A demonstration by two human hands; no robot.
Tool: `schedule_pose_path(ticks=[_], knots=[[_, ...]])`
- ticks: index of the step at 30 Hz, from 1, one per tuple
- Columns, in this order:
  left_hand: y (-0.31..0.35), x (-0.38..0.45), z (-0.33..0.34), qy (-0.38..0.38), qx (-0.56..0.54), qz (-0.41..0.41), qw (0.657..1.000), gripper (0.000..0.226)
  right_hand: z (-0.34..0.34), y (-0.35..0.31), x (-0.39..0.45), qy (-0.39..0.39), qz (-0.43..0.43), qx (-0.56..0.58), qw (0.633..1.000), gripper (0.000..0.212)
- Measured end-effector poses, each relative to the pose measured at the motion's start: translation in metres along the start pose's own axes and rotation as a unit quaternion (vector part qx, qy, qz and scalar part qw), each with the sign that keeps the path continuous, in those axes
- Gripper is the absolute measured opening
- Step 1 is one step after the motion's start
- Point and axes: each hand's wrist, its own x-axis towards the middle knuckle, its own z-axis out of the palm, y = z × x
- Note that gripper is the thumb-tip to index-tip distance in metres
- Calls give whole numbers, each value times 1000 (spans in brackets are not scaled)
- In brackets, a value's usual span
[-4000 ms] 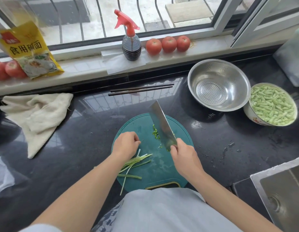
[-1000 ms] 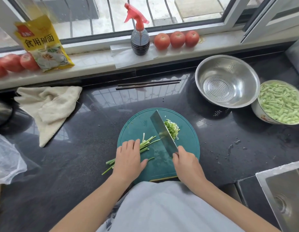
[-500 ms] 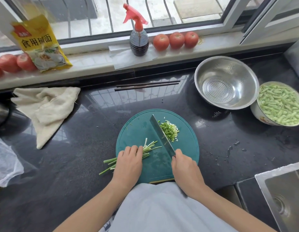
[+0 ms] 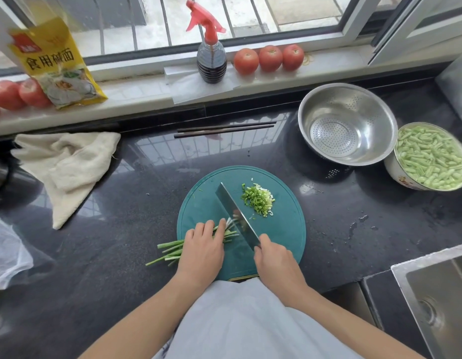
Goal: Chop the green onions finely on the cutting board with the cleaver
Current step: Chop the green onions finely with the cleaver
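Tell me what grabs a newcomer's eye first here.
The cleaver cutting green onions on the round teal cutting board at the centre, right hand on the handle, left hand pinning the stalks. Beyond it, a red-topped spray bottle and three tomatoes on the windowsill.

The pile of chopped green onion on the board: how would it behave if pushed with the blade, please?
The chopped green onion is loose, small bits, so it would probably scatter rather than slide together. The pieces look moist, so some may cling to the cleaver. They are likely very light.
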Motion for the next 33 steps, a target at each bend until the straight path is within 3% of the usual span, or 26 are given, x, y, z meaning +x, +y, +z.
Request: schedule_pose_path(ticks=[6, 13, 24, 33], knots=[[-6, -3, 3, -1, -1, 9, 1000, 61, -7, 9, 4, 37, 47, 4, 998, 20], [-8, -4, 3, 9, 18, 39, 999, 50, 6, -11, 3, -37, -10, 1, 999, 23], [2, 25, 0, 28, 21, 81, 996, 58, -31, 9, 12, 36, 80, 21, 996, 20], [-1, 18, 3, 21, 3, 27, 999, 61, -27, 7, 10, 17, 61, 15, 998, 20]])
